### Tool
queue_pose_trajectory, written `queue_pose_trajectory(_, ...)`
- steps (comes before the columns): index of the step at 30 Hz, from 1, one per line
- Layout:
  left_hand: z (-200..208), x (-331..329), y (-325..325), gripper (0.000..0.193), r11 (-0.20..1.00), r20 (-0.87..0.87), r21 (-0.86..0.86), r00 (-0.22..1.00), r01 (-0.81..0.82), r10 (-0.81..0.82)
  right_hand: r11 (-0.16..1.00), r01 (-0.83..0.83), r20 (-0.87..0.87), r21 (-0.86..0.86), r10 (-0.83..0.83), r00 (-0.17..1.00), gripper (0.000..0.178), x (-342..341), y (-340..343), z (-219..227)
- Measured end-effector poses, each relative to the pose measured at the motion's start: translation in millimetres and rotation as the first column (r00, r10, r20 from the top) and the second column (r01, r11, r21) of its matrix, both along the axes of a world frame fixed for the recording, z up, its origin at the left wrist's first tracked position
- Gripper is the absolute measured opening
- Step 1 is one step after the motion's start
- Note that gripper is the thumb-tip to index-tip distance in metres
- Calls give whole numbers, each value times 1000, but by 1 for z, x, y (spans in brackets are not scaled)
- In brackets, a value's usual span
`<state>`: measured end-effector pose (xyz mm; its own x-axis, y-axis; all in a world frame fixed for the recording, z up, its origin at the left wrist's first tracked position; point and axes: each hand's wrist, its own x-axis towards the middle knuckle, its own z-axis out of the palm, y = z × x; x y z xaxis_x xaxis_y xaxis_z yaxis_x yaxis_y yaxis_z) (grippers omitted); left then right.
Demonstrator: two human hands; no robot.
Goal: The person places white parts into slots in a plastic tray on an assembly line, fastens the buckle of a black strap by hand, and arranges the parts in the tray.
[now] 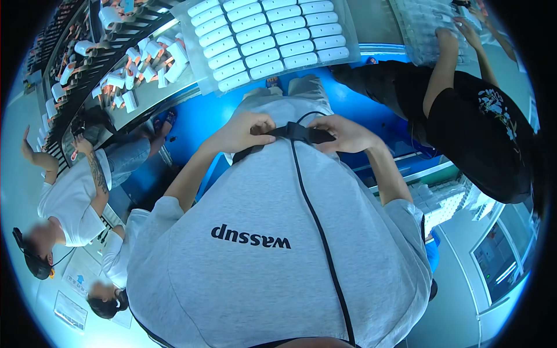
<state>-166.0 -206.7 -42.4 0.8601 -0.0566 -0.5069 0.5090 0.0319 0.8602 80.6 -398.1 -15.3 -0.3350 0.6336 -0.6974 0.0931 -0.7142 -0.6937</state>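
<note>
At my waist is a black strap [320, 136] with a small dark buckle [297, 131] in its middle. My left hand [246, 130] is closed on the strap on the buckle's left side, thumb and fingers pinching it. On the other side my right hand [347, 133] grips the strap's right part, its fingertips partly hidden behind it. A black cable [316, 220] runs along the front of my light grey shirt [249, 191] to the buckle area. Another thin loop of cable curves above the buckle.
Ahead, a clear tray [200, 75] carries rows of white oblong cases. White and orange parts [154, 61] lie heaped at the left, by a curved black conveyor [104, 66]. Co-workers stand at the left [78, 197] and right [464, 127], the right one reaching over clear trays [420, 35].
</note>
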Motion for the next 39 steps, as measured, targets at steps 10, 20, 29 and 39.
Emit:
queue_pose_trajectory(10, 19, -16, -3, 13, 997, -107, 74, 994, -1, 9, 998, 30, 172, 55, -39, 984, 28, -9, -13, 24)
queue_pose_trajectory(20, 109, -2, 22, 20, 973, 80, -210, 990, -97, 116, 933, 291, -129, 210, -269, 955, 26, 8, -12, 120)
queue_pose_trajectory(29, 35, 84, 20, 34, 772, -258, -409, 873, -486, 413, 479, 816, -381, -322, -855, 351, 18, 52, 56, 23)
queue_pose_trajectory(39, 16, 102, 11, 25, 663, -193, -607, 891, -438, 411, 559, 817, -372, -138, -794, 481, 13, 44, 58, 16)
